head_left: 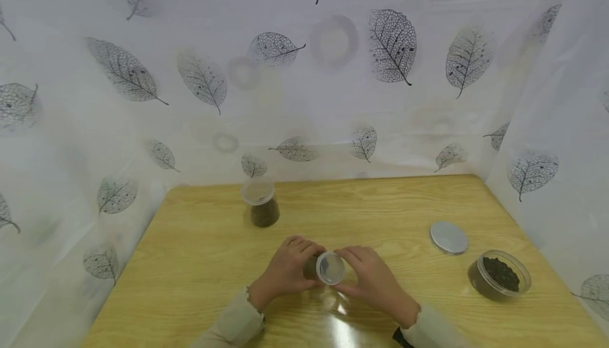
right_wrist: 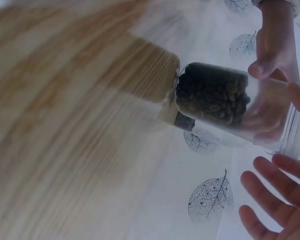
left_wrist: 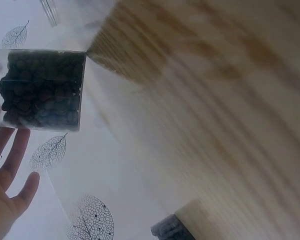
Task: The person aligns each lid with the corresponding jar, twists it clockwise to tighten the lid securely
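Note:
A clear plastic jar point(head_left: 310, 268), part filled with dark beans or seeds point(right_wrist: 215, 95), is between both hands above the table. My left hand point(head_left: 287, 267) grips the jar's body from the side, thumb towards me. My right hand point(head_left: 370, 278) holds the round, clear top point(head_left: 330, 268) between thumb and fingers at its edge. The right wrist view shows a ridged clear band point(right_wrist: 293, 131) at that end, with some right-hand fingers spread below it. In the left wrist view, the jar point(left_wrist: 42, 90) shows from the side, its top end cut off by the frame.
A second clear jar point(head_left: 264, 212) with dark contents stands at the back left of the wooden table point(head_left: 200, 263). On the right are a round silver lid point(head_left: 449, 237) and an open clear tub point(head_left: 499, 276) of dark pieces. A leaf-patterned white curtain point(head_left: 304, 104) surrounds the table.

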Available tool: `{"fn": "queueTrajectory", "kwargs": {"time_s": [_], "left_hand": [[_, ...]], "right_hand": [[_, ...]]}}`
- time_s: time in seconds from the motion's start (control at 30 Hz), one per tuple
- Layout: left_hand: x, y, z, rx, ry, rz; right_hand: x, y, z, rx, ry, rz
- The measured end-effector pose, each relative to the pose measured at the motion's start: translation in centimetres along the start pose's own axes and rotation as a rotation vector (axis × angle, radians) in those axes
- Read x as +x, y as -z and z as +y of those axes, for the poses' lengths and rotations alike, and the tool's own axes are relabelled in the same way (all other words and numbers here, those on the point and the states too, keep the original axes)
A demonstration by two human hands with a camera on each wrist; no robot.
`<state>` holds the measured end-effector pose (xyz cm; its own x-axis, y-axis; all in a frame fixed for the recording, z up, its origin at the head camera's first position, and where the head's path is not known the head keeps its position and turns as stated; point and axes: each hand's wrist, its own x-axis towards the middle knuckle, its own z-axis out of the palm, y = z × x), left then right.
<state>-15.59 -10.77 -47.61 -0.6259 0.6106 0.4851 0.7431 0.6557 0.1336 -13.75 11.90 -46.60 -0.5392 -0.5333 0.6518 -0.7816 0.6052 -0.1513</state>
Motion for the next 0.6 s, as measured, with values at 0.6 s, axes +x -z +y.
{"fn": "queueTrajectory", "kwargs": {"time_s": [0.6], "left_hand": [[0.0, 0.3, -0.7, -0.073, 0.009, -0.065]], "right_hand": [[2.3, 1.7, 2.6, 0.370, 0.183, -0.294]]}}
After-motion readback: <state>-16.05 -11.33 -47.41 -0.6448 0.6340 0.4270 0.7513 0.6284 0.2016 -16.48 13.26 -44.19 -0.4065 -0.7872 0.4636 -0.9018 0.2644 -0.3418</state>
